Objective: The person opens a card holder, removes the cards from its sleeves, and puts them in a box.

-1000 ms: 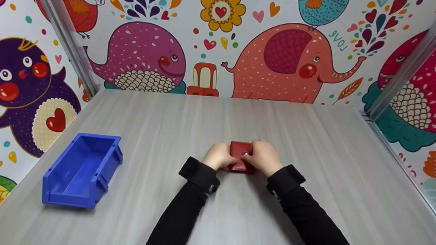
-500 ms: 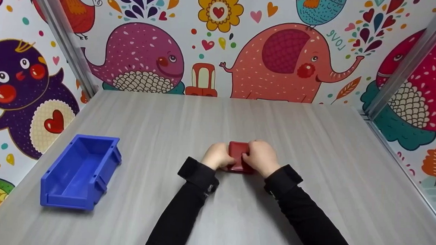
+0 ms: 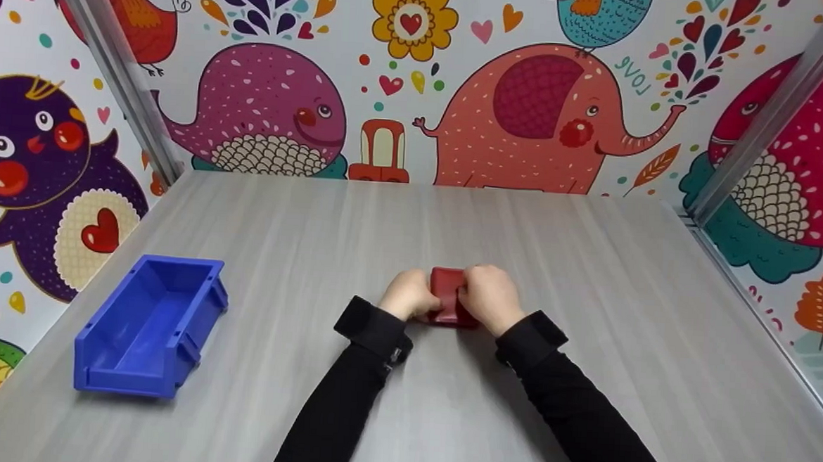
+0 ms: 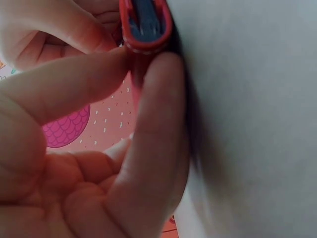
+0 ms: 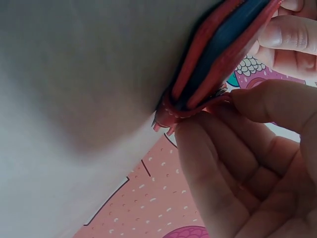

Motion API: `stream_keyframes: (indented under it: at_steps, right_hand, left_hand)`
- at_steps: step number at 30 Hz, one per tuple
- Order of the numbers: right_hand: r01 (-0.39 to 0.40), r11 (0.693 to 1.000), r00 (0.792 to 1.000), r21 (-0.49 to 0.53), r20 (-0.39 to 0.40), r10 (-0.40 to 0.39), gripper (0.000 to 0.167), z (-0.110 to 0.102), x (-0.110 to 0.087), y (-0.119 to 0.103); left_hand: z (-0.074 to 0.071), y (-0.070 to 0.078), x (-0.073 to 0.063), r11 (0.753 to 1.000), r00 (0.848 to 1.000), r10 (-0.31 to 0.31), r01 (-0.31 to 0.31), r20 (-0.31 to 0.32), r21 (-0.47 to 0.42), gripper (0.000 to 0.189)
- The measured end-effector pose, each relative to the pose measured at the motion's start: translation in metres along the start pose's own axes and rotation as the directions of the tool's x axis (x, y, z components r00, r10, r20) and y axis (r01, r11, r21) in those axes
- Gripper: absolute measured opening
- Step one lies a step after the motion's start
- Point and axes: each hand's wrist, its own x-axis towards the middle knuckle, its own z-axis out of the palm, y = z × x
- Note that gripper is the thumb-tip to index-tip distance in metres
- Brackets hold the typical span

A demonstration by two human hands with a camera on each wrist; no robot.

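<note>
A small red wallet (image 3: 448, 289) lies near the middle of the table, between both hands. My left hand (image 3: 410, 294) pinches its left end between thumb and fingers; the left wrist view shows the rounded red end (image 4: 147, 45) with a dark inside. On the opposite side, my right hand (image 3: 494, 299) pinches a narrow red strap (image 5: 179, 113) that bends round the wallet's edge. Between the red covers, a dark blue inner layer (image 5: 218, 44) shows in the right wrist view. The right hand covers much of the wallet's right half in the head view.
A blue plastic bin (image 3: 149, 323) with a low front stands at the left of the pale wood-grain table (image 3: 313, 233). Walls printed with cartoon animals (image 3: 523, 124) close off the back and both sides, with metal posts (image 3: 113, 67) at the corners.
The right hand has shifted slightly left over the wallet, and its thumb now hides the shiny snap seen one second ago. The left hand keeps its grip; the whole view has shifted a little.
</note>
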Motion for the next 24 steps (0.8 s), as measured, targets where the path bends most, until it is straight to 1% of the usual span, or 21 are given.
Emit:
stream_keyframes:
  at_steps: [5,12,19,24]
  right_hand:
    - [-0.009,1.0,1.0,0.011,0.0,0.009,0.022,0.0,0.0003,0.0011]
    - [-0.013,1.0,1.0,0.004,-0.005,0.013,0.018,-0.0004,0.0004,0.0012]
    - [-0.019,1.0,1.0,0.02,0.008,0.018,0.017,-0.0013,0.0007,0.0021]
    - [-0.043,0.997,0.998,0.069,0.038,0.041,0.015,-0.002,0.0012,0.006]
  left_hand:
    - [0.0002,-0.0006,0.0001,1.0,1.0,0.009,-0.009,-0.005,0.024,0.018]
    - [0.0001,-0.0009,-0.0001,1.0,1.0,0.007,-0.007,-0.008,0.024,0.017]
    - [0.0003,-0.0017,-0.0008,1.0,1.0,0.004,-0.004,-0.008,-0.011,0.019]
    - [0.0007,-0.0006,0.0004,0.999,0.999,-0.025,0.026,0.023,-0.033,0.022]
